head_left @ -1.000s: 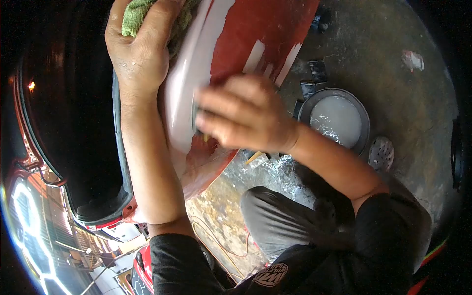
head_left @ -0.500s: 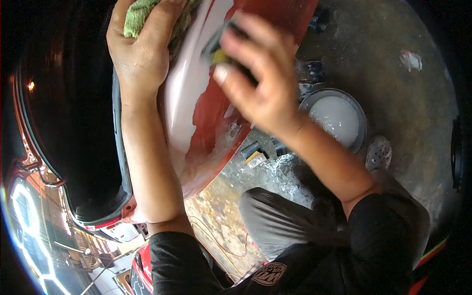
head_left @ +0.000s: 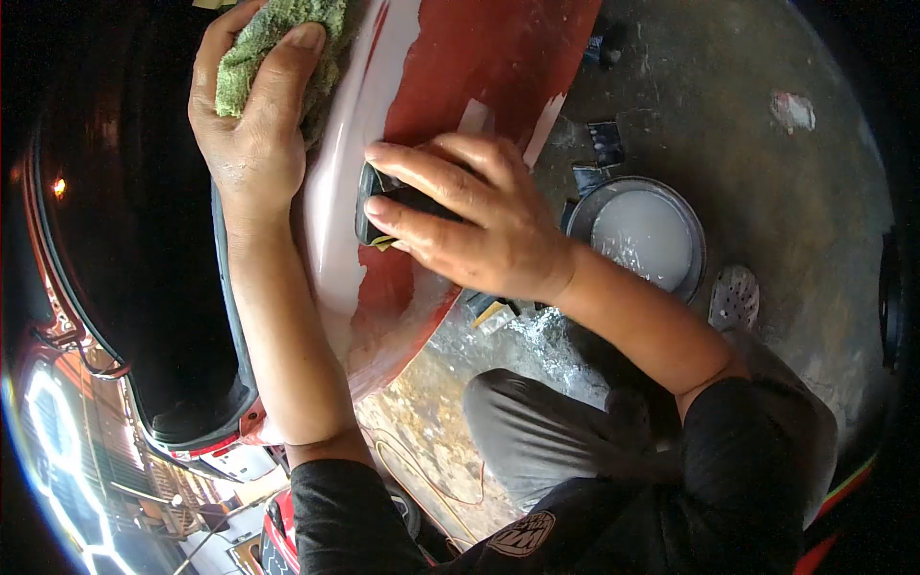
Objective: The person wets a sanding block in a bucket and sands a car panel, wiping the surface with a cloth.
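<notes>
My left hand (head_left: 254,134) is closed around a damp-looking green cloth (head_left: 278,53), at the upper edge of a car body panel (head_left: 479,57). The panel has red paint with pale patches where another layer shows. My right hand (head_left: 479,216) grips a black sanding block (head_left: 368,206), its fingers spread across the top. The block lies against the boundary between the pale strip and the red paint. A bit of yellowish paper shows at its lower edge. The block's underside is hidden.
A round basin (head_left: 644,235) of cloudy whitish water stands on the wet concrete floor at right. Dark sheet pieces (head_left: 606,144) lie beside it, and another block with tan paper (head_left: 494,314) lies below the panel. A thin hose (head_left: 422,474) runs along the floor.
My right hand has moved down and left with the sanding block, from blurred motion to a sharp view on the panel. My left hand and cloth appear slightly lower and further left.
</notes>
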### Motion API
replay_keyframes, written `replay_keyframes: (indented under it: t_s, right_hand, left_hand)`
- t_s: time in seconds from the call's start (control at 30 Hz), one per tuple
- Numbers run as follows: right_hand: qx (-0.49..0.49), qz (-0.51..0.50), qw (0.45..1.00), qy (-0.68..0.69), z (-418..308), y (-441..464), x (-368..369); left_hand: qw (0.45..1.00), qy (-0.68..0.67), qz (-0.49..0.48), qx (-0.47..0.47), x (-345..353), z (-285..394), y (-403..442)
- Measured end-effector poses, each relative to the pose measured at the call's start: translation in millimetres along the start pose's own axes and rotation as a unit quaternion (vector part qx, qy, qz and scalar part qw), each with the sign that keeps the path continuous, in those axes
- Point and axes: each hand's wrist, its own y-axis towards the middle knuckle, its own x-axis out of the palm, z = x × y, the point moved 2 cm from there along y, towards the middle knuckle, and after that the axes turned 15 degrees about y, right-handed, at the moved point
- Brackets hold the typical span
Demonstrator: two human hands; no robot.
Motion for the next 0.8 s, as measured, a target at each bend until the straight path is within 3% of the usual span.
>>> replay_keyframes:
  t_s: [0.07, 0.17, 0.2, 0.27, 0.4, 0.5, 0.53, 0.6, 0.67, 0.8]
  right_hand:
    - [-0.031, 0.013, 0.999, -0.031, 23.2, 15.8, -17.3]
    - [0.135, 0.09, 0.986, 0.036, 79.0, 59.9, -61.4]
    - [0.087, 0.137, 0.985, -0.058, 75.7, 75.3, -59.2]
    - [0.053, 0.182, 0.98, -0.065, 52.6, 53.6, -36.1]
    - [0.111, 0.15, 0.983, -0.001, 2.0, 4.2, 11.6]
    - [0.16, 0.322, 0.933, 0.008, 47.0, 56.6, -14.0]
    - [0.183, 0.369, 0.911, 0.029, 62.7, 76.0, -28.7]
    - [0.246, 0.389, 0.886, 0.051, 62.6, 88.9, -35.7]
    - [0.31, 0.408, 0.857, 0.06, 49.4, 91.9, -30.0]
    - [0.279, 0.368, 0.886, 0.031, -19.4, 44.1, 37.1]
  left_hand:
    - [1.0, 0.002, -0.001, 0.01, 0.3, 0.1, 1.5]
    - [1.0, -0.008, -0.009, 0.012, -2.2, -8.7, 1.0]
    - [1.0, -0.014, -0.012, 0.011, -1.2, -7.8, 3.0]
    - [0.999, 0.034, -0.039, 0.018, 7.4, 13.1, -1.8]
    - [0.995, 0.072, -0.021, 0.073, 8.0, 6.9, -2.8]
    - [0.996, 0.074, 0.006, 0.053, 13.1, 15.2, -3.1]
    - [0.989, 0.136, 0.015, 0.059, 11.7, 14.0, -2.2]
    - [0.973, 0.222, 0.018, 0.054, 14.4, 26.9, 0.0]
    - [0.972, 0.227, 0.014, 0.056, 20.2, 30.1, 7.3]
    - [0.959, 0.275, -0.012, 0.07, 29.2, 43.3, 29.8]
